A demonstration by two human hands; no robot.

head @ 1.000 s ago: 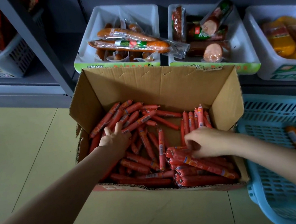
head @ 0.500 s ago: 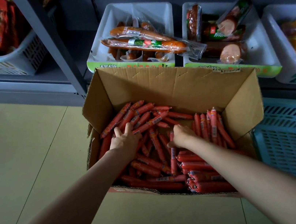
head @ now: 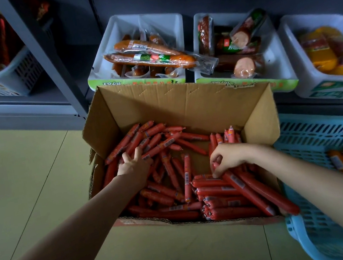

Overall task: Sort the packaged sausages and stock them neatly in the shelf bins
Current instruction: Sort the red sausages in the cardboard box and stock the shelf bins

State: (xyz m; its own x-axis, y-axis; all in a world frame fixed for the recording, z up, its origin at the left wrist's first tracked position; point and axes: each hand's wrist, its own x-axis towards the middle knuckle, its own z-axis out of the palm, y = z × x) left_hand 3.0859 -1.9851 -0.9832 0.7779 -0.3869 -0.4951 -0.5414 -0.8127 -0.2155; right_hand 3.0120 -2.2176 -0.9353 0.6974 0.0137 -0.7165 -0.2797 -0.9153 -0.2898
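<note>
The right hand (head: 229, 158) moved from the middle of the cardboard box (head: 175, 104) toward its right side and pinched the end of a long red sausage (head: 245, 192) lying on the stacked ones. The left hand (head: 134, 164) spread its fingers over the loose sausages (head: 156, 141) near the box's left wall.

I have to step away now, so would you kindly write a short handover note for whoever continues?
Left hand: open, fingers spread on loose sausages in the cardboard box.
Right hand: pinching the end of a large sausage above the stacked ones.
Done: some sausages lie in the blue basket; white shelf bins hold other packs.
Left: most of the box.
</note>
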